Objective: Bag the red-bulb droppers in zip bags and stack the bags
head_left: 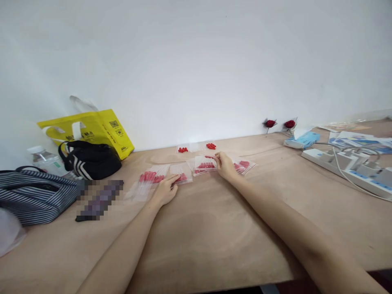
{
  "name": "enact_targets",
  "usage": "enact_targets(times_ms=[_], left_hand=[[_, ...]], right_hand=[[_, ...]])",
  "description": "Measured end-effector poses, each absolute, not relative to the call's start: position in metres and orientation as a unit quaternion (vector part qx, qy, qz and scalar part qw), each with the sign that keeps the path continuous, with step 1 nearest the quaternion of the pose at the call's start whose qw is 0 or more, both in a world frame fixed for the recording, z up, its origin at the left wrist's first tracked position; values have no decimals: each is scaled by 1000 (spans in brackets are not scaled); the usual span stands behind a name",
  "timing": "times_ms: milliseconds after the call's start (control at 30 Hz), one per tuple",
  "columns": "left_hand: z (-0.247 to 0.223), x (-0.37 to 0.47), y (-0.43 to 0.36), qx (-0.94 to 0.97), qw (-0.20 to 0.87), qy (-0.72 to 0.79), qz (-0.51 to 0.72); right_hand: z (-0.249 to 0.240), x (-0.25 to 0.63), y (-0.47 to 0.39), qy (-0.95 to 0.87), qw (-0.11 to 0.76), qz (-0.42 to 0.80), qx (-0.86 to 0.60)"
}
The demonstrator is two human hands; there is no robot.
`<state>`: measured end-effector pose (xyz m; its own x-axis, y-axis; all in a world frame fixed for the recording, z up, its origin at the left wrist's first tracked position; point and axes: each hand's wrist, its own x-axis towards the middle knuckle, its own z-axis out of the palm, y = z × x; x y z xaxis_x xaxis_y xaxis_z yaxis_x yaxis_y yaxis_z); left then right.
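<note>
Clear plastic bags with red pieces inside lie in overlapping groups on the wooden table [196, 228]. My left hand [166, 190] rests at the left group of bags [147, 176], its fingers reaching over a bag and a little apart. My right hand [225, 165] pinches the upper edge of a bag [204, 165] in the middle group. More bags [245, 164] fan out behind and right of that hand. Against the wall lie two small bags of red pieces, one at the left [183, 150] and one at the right [211, 146].
At the left are a yellow bag [119, 130], a black pouch [96, 159], a bottle [45, 159] and a striped bag [39, 196]. Two red roses [289, 123], a blue packet [301, 140] and a white power strip with plugs [352, 169] are at the right.
</note>
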<state>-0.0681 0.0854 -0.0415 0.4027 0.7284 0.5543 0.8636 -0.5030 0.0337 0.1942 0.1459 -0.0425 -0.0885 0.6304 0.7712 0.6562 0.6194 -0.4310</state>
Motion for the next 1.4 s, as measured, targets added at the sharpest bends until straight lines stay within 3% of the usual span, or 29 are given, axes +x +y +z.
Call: enact_targets(times_ms=[200,367,600,867,967,1200,1400], left_hand=[[-31,-61,71,-836,145,-470,-242],[-21,-46,48,-862,89,-430,-255],[-29,-11,7,-873,-17,-404,-273],[-28,14,27,-899,-81,-366,-228],[-27,12,33,-910,-35,-335,-244],[-38,1,36,-906,204,-228,-291],[-40,-3,41,-892,251,-215,-308]], right_hand=[[-48,186,139,-772,448,-41,-449],[-41,200,99,-824,386,-115,-397],[-44,223,43,-916,326,-34,-230],[-43,230,54,-913,304,-226,-151],[-44,233,55,-903,314,-227,-188],[-46,232,55,-883,353,-202,-235],[-44,237,60,-895,326,-248,-176]])
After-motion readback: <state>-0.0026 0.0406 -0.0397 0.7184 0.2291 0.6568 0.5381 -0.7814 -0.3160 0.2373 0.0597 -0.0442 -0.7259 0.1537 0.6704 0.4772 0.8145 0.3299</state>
